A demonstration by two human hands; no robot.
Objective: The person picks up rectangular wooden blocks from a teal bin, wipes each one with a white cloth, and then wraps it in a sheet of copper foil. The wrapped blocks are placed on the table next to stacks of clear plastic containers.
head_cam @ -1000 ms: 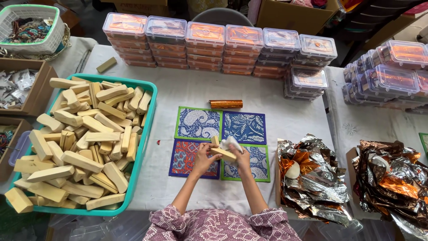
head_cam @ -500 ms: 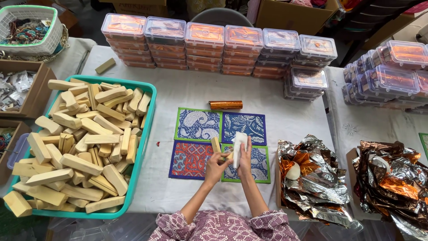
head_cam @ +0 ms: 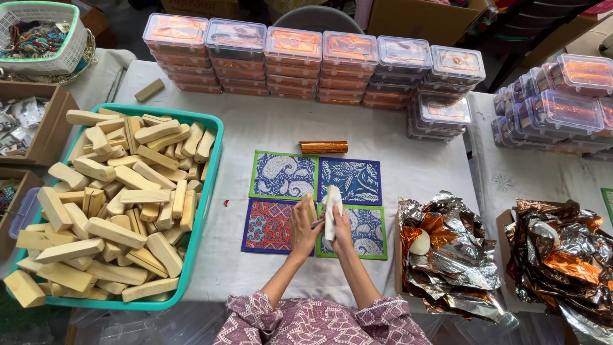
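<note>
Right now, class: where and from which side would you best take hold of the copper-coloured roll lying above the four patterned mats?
Grip the copper-coloured roll around its middle, coming from above, with the fingers across its short width. It lies flat and sideways on the table, apart from the patterned mats, with bare cloth on both long sides.

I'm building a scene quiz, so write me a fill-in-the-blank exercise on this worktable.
1. The left hand holds a pale ____ bar.
2. The right hand holds a ____ cloth.
3. The crate heaped with bars is ____ in colour.
4. The hands work above ____ patterned mats.

Missing words: wooden; white; green; four
</note>
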